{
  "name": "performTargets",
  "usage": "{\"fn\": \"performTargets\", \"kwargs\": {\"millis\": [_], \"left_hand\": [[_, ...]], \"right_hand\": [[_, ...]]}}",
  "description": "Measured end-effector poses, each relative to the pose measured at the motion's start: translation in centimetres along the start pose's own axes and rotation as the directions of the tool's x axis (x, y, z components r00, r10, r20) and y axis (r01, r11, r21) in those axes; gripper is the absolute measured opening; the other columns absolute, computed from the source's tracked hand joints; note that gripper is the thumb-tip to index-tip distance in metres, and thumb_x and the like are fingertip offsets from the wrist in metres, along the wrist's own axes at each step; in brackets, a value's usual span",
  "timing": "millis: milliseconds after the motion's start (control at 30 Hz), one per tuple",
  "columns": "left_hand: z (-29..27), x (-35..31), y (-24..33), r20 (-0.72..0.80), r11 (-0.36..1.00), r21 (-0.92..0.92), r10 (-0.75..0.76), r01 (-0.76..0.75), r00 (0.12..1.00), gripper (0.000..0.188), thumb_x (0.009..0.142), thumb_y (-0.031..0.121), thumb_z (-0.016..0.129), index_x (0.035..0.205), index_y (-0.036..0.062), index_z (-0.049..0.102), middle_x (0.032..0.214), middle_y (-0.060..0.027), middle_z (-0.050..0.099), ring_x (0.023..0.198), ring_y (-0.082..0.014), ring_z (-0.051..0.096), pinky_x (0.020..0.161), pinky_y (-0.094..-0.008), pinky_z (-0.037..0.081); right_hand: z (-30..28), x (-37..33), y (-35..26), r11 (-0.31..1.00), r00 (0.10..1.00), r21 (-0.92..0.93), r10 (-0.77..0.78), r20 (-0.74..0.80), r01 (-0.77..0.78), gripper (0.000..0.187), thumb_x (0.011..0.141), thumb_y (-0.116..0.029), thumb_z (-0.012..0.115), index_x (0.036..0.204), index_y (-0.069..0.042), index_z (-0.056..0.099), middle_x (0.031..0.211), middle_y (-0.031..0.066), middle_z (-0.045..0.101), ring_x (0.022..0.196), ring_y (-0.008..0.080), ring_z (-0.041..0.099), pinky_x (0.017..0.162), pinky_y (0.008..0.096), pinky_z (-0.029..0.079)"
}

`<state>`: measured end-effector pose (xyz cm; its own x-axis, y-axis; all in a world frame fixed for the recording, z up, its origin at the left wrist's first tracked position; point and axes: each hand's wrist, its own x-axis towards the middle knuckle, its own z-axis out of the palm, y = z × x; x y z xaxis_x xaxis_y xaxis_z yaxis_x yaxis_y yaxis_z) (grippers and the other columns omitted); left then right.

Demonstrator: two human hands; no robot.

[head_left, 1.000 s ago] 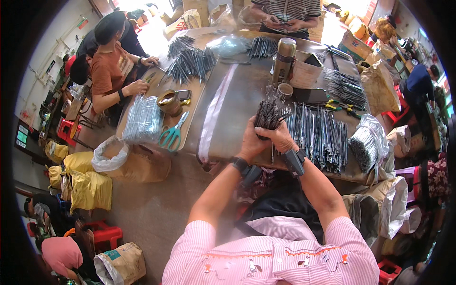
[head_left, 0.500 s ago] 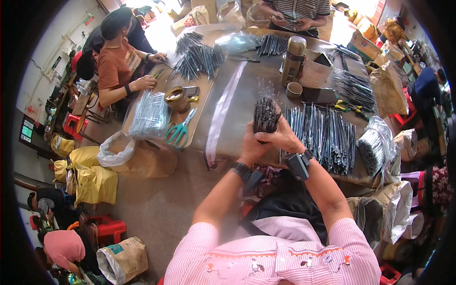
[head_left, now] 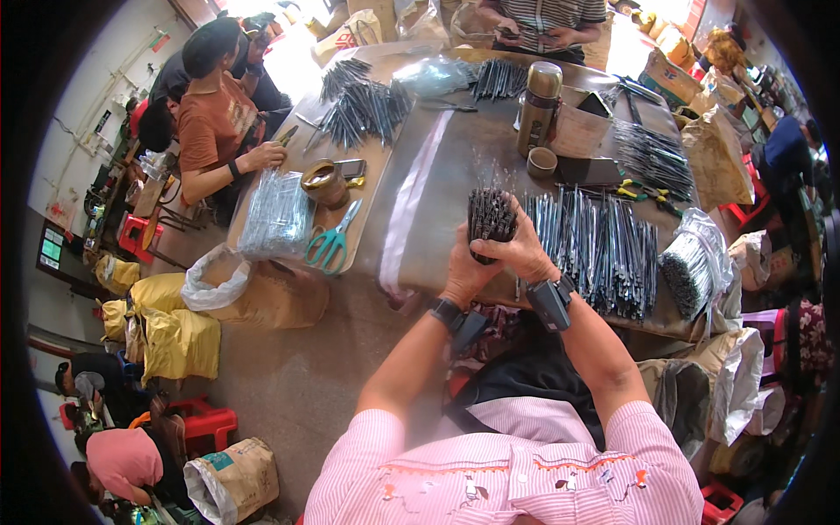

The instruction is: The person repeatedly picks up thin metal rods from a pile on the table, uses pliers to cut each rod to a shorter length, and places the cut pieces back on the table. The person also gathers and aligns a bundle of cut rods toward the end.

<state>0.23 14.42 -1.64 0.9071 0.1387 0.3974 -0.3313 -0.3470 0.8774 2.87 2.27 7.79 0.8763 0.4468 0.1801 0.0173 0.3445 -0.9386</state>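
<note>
A thick bundle of thin dark rods [head_left: 492, 214] stands roughly upright at the near edge of the table, its dark ends toward me and fine pale tips beyond. My left hand [head_left: 470, 267] wraps its left side, and my right hand [head_left: 523, 252] closes round the right side with the thumb across the front. What the rods are exactly, I cannot make out. Just right of my right hand lies a wide spread of similar dark, shiny rods [head_left: 599, 254]. Farther right, a bundle of rods in clear plastic [head_left: 691, 267] rests at the table's corner.
A thermos [head_left: 540, 101], a cup [head_left: 542, 163] and a dark phone [head_left: 588, 171] are beyond my hands. Yellow-handled pliers [head_left: 628, 192] lie to the right. Leftward are teal scissors [head_left: 333, 241], a plastic-wrapped stack [head_left: 278, 214] and a tape roll [head_left: 324, 184]. Co-workers sit at the left and far sides.
My hands keep their hold on the rod bundle, which has barely moved. The co-worker at left has raised one hand from the table toward the head.
</note>
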Motion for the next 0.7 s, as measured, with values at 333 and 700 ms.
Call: {"fn": "performTargets", "kwargs": {"millis": [333, 700], "left_hand": [[-0.1, -0.6, 3.2, -0.033, 0.997, 0.018, 0.082, -0.081, 0.996, 0.043, 0.079, 0.02, 0.074, 0.112, 0.0035, 0.052, 0.096, -0.015, 0.069, 0.087, -0.0262, 0.068, 0.076, -0.0368, 0.053], [-0.3, -0.8, 3.3, 0.005, 0.97, -0.212, -0.124, 0.122, 0.992, 0.033, 0.088, 0.025, 0.065, 0.113, 0.005, 0.055, 0.099, -0.0097, 0.07, 0.087, -0.0223, 0.068, 0.078, -0.0346, 0.054]], "right_hand": [[0.9, -1.9, -1.1, 0.997, 0.997, -0.013, -0.081, 0.018, 0.081, 0.086, 0.07, -0.007, 0.081, 0.143, -0.001, 0.035, 0.134, 0.0113, 0.051, 0.122, 0.0192, 0.05, 0.106, 0.0344, 0.04], [0.9, -2.2, -0.3, 0.988, 0.991, -0.07, -0.135, 0.022, 0.137, 0.092, 0.073, -0.004, 0.079, 0.148, -0.002, 0.027, 0.141, 0.0134, 0.045, 0.129, 0.0209, 0.046, 0.111, 0.0354, 0.036]]}}
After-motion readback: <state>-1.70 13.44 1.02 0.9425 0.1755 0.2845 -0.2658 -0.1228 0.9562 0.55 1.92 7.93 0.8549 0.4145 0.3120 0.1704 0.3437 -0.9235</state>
